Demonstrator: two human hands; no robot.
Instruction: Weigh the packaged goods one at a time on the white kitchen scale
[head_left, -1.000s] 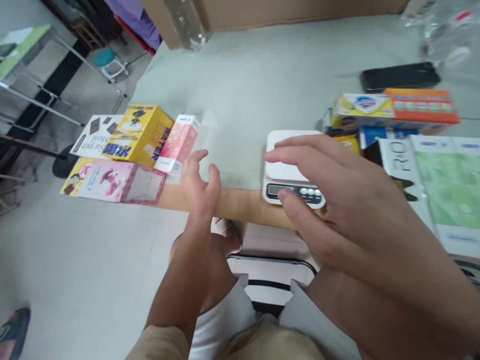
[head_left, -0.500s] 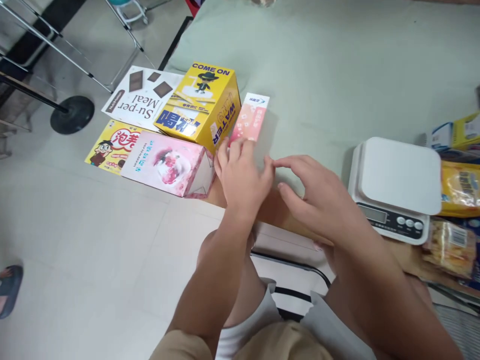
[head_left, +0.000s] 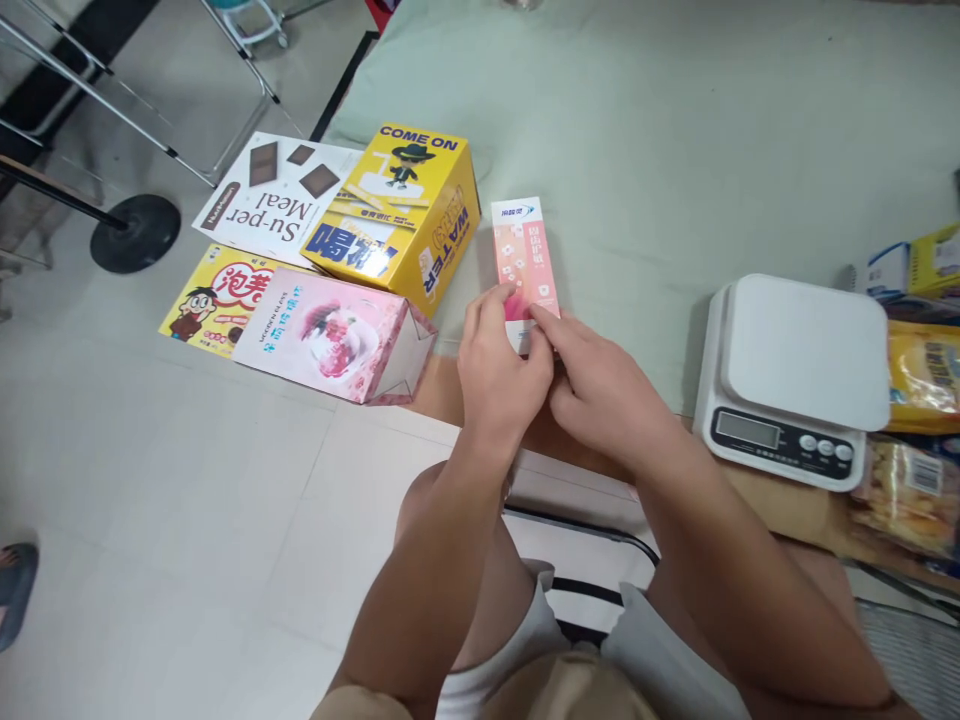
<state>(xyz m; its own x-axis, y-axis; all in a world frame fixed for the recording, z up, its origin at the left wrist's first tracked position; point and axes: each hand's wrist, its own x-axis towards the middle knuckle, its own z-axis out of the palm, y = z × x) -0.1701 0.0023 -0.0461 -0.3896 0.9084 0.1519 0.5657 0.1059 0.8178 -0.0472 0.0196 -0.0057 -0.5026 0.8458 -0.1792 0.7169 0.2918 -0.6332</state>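
A slim pink and white toothpaste box lies on the green tablecloth, its long side pointing away from me. My left hand is closed on the left side of the box's near end. From the right, my right hand grips the same end, its fingertips on the top and edge. The two hands touch each other and hide part of that end. Left of them stand a yellow "COME ON" box and a pink box with a dessert picture.
A white "Su-per Meal" package and a yellow snack package lie at the table's left edge. On the right is a white kitchen scale, with a yellow bag and a clear snack pack beyond it. A black stand base rests on the floor.
The toothpaste box has shifted right and turned to point more straight away from me. My right hand has moved left and closed on its near end, and my left hand has moved slightly right.
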